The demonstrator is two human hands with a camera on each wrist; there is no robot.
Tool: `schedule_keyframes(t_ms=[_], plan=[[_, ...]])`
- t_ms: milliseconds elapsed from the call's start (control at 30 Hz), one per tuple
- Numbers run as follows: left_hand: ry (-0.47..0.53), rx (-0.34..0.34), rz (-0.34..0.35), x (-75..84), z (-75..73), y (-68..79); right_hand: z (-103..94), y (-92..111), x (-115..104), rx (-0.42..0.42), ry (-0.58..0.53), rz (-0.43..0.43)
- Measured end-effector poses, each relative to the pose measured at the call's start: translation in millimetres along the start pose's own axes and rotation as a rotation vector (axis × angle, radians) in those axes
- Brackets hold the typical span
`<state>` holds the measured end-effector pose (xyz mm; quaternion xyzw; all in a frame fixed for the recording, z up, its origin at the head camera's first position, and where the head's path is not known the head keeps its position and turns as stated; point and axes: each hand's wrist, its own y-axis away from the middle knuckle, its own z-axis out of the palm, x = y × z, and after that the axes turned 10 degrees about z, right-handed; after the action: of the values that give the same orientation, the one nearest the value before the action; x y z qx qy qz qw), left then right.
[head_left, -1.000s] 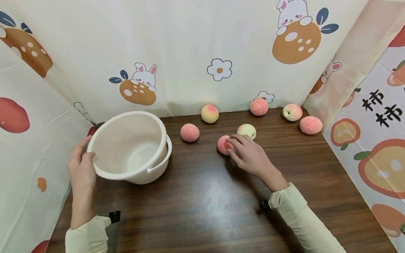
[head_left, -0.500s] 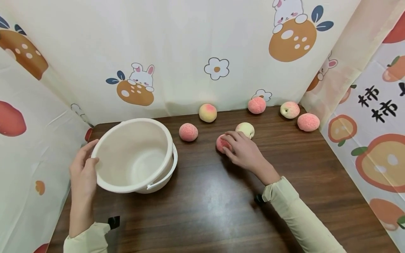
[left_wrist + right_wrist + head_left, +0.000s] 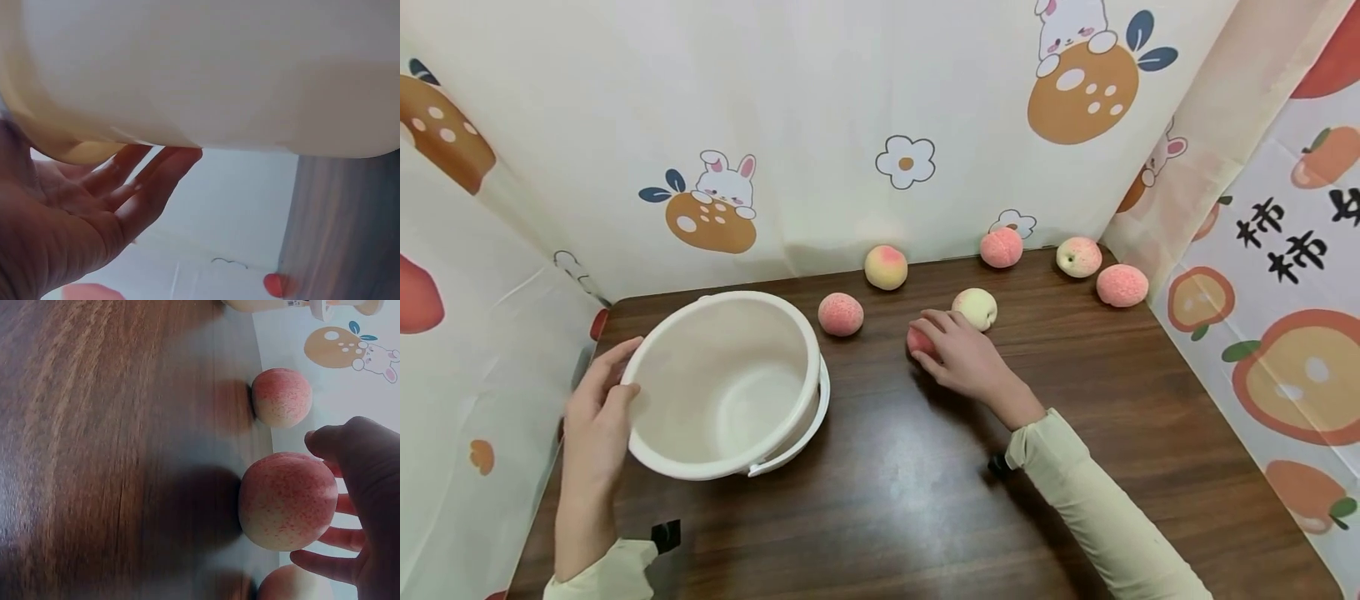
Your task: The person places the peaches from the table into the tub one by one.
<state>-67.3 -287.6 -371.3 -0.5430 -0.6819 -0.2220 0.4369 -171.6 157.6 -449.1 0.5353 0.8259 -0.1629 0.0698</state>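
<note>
A white bucket [image 3: 730, 387] stands at the left of the dark wooden table, its handle lowered along the right side. My left hand [image 3: 597, 417] holds the bucket's left rim, thumb over the edge and fingers on the outside, underneath the wall in the left wrist view. My right hand [image 3: 966, 358] is curved round a pink peach [image 3: 287, 501], covering much of it in the head view; the right wrist view shows thumb on one side and fingers on the other. A pale peach [image 3: 976, 308] lies just behind that hand. Left of it sits another pink peach [image 3: 841, 314].
Along the back edge lie a yellow-pink peach [image 3: 886, 267] and a pink peach [image 3: 1002, 247]. Two more, a pale-and-pink peach [image 3: 1078, 257] and a pink peach [image 3: 1122, 286], are at the back right corner. A printed curtain [image 3: 820, 100] rises behind the table [image 3: 910, 500].
The bucket has come right and nearer to me with my left hand on its rim. My right hand's fingers have closed further round the pink peach.
</note>
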Motion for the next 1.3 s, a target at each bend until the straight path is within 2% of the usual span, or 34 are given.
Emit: schedule_keyframes(t_ms=[167, 400, 633, 700, 833, 1067, 1300], plan=[[-0.003, -0.066, 0.03, 2.8, -6.3, -0.6, 4.0, -3, 0, -0.009, 0.0, 0.02], [-0.072, -0.135, 0.066, 8.7, -23.1, -2.2, 9.7, -2, 2, -0.032, -0.003, 0.034], [-0.043, -0.288, 0.033, 10.4, -35.5, -3.5, 13.5, -1, 2, -0.019, -0.011, 0.029], [-0.03, -0.307, 0.027, 10.2, -36.1, -4.2, 14.6, -2, 2, -0.017, -0.012, 0.028], [0.007, -0.308, 0.015, 9.3, -35.5, -4.5, 16.2, -3, 2, -0.016, -0.015, 0.025], [0.144, -0.271, -0.016, 4.6, -35.5, -5.5, 15.1, -4, 1, 0.004, -0.005, -0.008], [0.165, -0.262, -0.026, 1.1, -36.4, -5.3, 9.9, -6, -5, 0.039, 0.037, -0.029]])
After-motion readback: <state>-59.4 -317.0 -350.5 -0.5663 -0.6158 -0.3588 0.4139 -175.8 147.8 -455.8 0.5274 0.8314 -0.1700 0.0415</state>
